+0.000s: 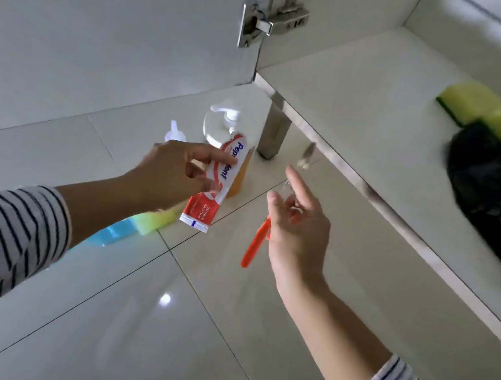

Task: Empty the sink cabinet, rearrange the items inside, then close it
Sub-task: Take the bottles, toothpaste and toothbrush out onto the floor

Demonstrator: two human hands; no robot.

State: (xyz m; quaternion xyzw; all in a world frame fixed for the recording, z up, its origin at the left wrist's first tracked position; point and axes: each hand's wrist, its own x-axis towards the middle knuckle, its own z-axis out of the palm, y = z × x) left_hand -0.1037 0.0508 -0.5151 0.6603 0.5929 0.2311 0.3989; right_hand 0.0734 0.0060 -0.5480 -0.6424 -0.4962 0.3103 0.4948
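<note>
A person in a striped shirt crouches at an open sink cabinet [383,118], both hands out over a glossy pale tiled floor [126,317]. The left hand [177,172] pinches a toothpaste tube [217,185] between thumb and fingers; the red-and-white tube hangs crimped end down, its blue lettering partly hidden by the fingers, reading "Pep…dent", with "DOUBLE KALSIUM" printed small near the flat end. The right hand [299,226] holds a toothbrush [256,242] loosely, forefinger extended; the orange plastic handle points down past the palm, and the clear neck and blurred head stick up beyond the fingertips toward the cabinet's front edge.

Just beyond the left hand stands a clear pump bottle [229,128] with a white pump and amber liquid, and beside it the white nozzle of a smaller bottle [174,133], mostly hidden by the knuckles. Under the left wrist, something blue and yellow-green [136,225] lies on the tile, too blurred to identify.

To the right of the right hand, the cabinet's smooth white bottom panel runs forward on a square metal leg [276,128]. Deep inside lie yellow sponges [494,112] with a dark green scouring edge, touching a crumpled black plastic bag [499,188]. The panel between them and the hinge side is bare. The white door [105,21] stands open above the left hand on a steel hinge [272,20]. The floor in front of both hands lies open.
</note>
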